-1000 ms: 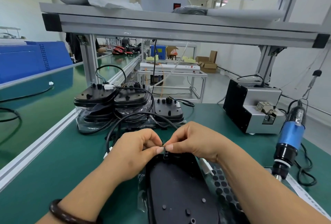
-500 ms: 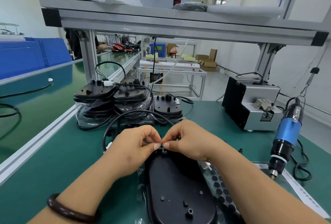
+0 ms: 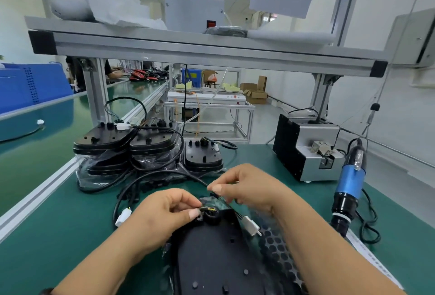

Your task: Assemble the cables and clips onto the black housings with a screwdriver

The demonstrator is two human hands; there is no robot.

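Both hands work at the far end of the housing (image 3: pixel 211 259) lying nearest on the bench: the left hand (image 3: pixel 169 212) pinches the cable (image 3: pixel 169 171) end by a round boss, and the right hand (image 3: pixel 249 188) pinches its thin wires just above. The cable looks only half seated and no clip is fitted. The screwdriver (image 3: pixel 350 184) stands untouched at the right. I cannot tell if the stack (image 3: pixel 141 146) behind is finished.
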